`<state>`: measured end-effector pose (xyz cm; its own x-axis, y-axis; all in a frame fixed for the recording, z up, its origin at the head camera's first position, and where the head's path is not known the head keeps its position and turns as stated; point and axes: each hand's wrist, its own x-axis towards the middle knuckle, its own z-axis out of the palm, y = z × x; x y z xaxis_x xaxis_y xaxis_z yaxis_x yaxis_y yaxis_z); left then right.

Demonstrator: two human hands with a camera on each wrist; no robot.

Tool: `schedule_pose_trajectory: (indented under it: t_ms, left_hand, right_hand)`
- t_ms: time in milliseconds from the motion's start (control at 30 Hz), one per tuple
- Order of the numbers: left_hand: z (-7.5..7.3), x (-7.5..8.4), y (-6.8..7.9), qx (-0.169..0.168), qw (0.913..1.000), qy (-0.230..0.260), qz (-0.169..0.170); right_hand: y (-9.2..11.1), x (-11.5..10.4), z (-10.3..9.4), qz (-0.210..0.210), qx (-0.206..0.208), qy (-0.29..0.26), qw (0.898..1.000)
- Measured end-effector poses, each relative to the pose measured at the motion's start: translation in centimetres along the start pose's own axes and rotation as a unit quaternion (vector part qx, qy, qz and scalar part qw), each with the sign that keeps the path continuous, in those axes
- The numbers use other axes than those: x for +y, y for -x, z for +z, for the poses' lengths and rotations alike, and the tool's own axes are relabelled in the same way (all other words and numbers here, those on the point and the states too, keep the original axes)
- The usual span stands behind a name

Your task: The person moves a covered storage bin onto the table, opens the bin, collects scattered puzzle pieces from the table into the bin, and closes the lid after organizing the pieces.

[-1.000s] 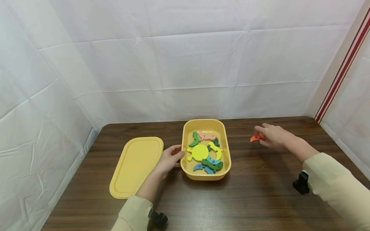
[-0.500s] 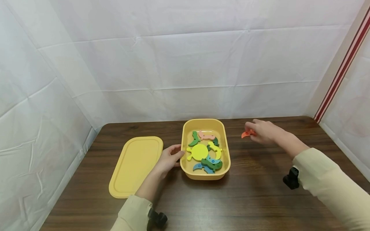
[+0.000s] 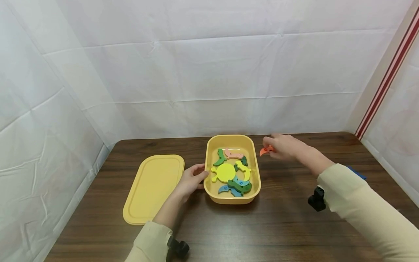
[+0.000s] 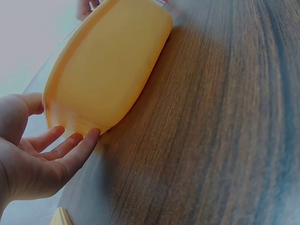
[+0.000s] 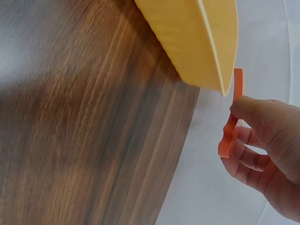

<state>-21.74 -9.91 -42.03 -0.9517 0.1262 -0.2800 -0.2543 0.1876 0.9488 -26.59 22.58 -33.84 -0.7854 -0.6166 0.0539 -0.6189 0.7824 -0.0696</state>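
Note:
In the head view a yellow rectangular box [image 3: 214, 196] stands on the table. My left hand [image 3: 191, 180] holds its left side, thumb at the rim and fingertips against the outer wall, as the left wrist view shows. To the right of the box, my right hand [image 3: 284, 146] pinches a flat orange toy animal piece [image 3: 266, 150] with a curved end, held above the table near the box's far right corner. Inside the box lie several flat animal pieces: a yellow turtle [image 3: 226, 173], a pink one [image 3: 234, 155], a green crocodile [image 3: 240, 187], and blue, yellow and green ones.
A yellow lid [image 3: 154, 189] lies flat on the dark wooden table [image 3: 255, 233], left of the box. A blue object [image 3: 356, 173] shows behind the right sleeve. White cloth [image 3: 209, 72] hangs behind the table and at its sides.
My right hand has moved left toward the box with the orange animal piece. The blue object has come into sight behind the right sleeve. My left hand has stayed at the box.

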Motion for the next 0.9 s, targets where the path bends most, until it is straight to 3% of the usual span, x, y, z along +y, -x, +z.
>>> schedule_pose_trajectory:
  t_ms: [333,900]
  left_hand:
    - [0.0,0.0,0.0,-0.003,1.0000,0.001,0.003]
    - [0.0,0.0,0.0,0.002,1.0000,-0.004,-0.001]
  right_hand:
    - [-1.3,-2.1,-0.2,0.003,-0.024,-0.007,1.000]
    - [-2.5,-5.5,-0.3,-0.050,-0.047,-0.006,0.998]
